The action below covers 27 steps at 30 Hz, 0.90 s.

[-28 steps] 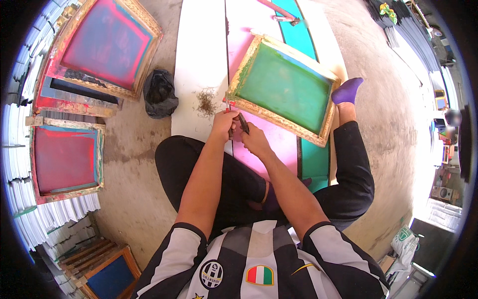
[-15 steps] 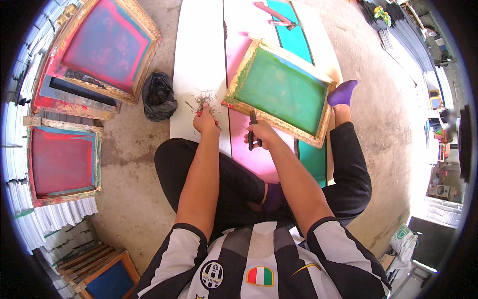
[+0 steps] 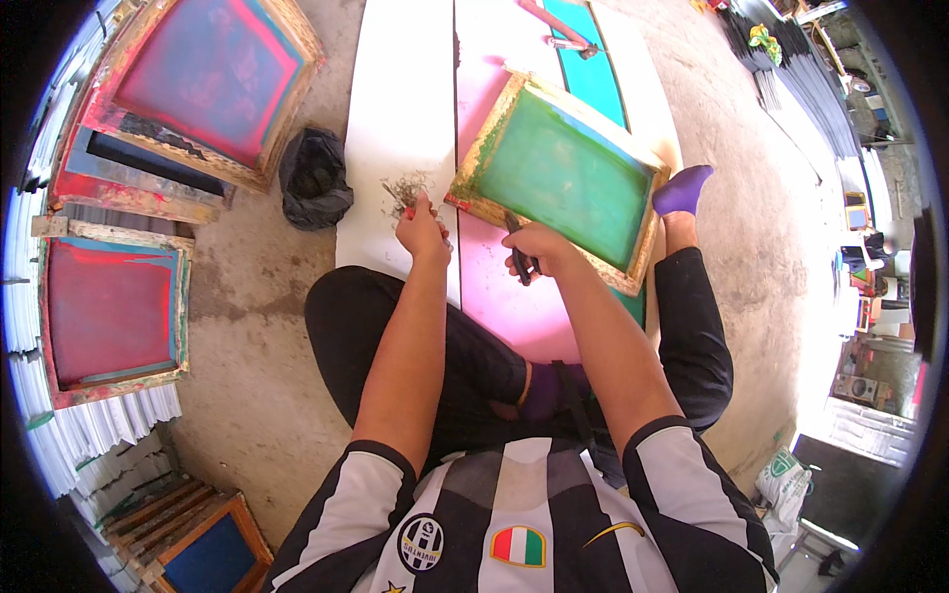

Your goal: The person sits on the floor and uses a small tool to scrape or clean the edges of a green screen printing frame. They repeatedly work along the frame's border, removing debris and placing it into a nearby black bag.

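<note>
The left hand (image 3: 423,225) is curled nearly closed, fingertips pinched at the edge of a small pile of dark scrapings (image 3: 405,186) on the white board (image 3: 395,109); something red shows between its fingers, too small to identify. The right hand (image 3: 534,247) is closed tight around a dark-handled tool (image 3: 518,249), probably a scraper or knife, its working end hidden by the fingers. That hand rests at the near corner of the green-meshed wooden screen frame (image 3: 563,173), which lies tilted across the pink and teal panel (image 3: 504,296) on the floor. A black bag (image 3: 314,178) sits just left of the board.
</note>
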Each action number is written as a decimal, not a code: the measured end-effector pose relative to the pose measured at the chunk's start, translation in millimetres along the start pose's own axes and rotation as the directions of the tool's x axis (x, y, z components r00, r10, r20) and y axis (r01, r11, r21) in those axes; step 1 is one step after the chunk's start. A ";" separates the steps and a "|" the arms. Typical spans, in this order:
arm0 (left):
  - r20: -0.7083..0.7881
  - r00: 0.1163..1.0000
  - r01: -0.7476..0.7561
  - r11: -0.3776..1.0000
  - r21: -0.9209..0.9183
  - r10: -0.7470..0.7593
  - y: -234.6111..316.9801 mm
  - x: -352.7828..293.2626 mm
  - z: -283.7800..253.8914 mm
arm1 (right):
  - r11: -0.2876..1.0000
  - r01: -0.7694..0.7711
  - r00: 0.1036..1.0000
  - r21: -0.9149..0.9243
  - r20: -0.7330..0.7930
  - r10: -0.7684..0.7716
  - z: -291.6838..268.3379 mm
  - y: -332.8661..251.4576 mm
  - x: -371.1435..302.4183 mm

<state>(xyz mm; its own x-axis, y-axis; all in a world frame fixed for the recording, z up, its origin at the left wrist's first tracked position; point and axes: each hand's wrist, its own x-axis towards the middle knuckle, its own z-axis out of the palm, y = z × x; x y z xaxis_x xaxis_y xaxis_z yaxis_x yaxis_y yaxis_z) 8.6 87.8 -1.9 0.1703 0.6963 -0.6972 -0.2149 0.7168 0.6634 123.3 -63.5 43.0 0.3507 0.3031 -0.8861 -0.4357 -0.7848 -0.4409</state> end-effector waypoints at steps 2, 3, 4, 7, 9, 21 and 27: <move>0.006 1.000 0.022 0.999 0.037 -0.023 -2.1 -0.1 1.5 | 0.999 0.045 0.995 0.001 -0.087 -0.045 11.8 9.2 1.6; 0.009 0.999 0.033 0.998 0.055 -0.034 -3.0 -0.6 2.9 | 0.995 0.104 0.985 0.002 -0.142 -0.102 17.1 15.7 5.9; 0.014 1.000 0.026 0.998 0.055 -0.027 -3.7 -1.0 4.0 | 0.986 0.165 0.968 0.001 -0.194 -0.162 25.7 19.8 7.4; 0.028 0.999 0.023 0.998 0.064 -0.024 -6.1 -2.7 7.0 | 0.977 0.208 0.926 -0.048 -0.311 -0.212 38.4 24.6 6.6; 0.034 0.998 0.043 0.996 0.081 -0.046 -5.9 -3.3 6.0 | 0.985 0.145 0.925 -0.098 -0.340 -0.170 42.5 22.6 3.0; 0.040 0.997 0.065 0.990 0.128 -0.070 -3.7 -11.7 1.0 | 0.920 0.149 0.695 -0.362 -0.623 -0.358 77.4 39.9 11.4; 0.321 0.918 0.082 0.904 0.419 -0.232 -10.1 -24.1 -8.8 | 0.822 0.402 0.686 -0.404 -0.462 -0.562 71.7 65.0 10.9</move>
<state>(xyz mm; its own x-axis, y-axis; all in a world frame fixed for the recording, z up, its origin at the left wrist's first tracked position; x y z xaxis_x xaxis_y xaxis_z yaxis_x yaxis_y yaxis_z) -1.8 63.5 5.9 0.5150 0.4846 -0.7071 0.2226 0.7210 0.6562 39.3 -72.4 -5.6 0.8682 0.3998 -0.2939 0.1176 -0.7412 -0.6609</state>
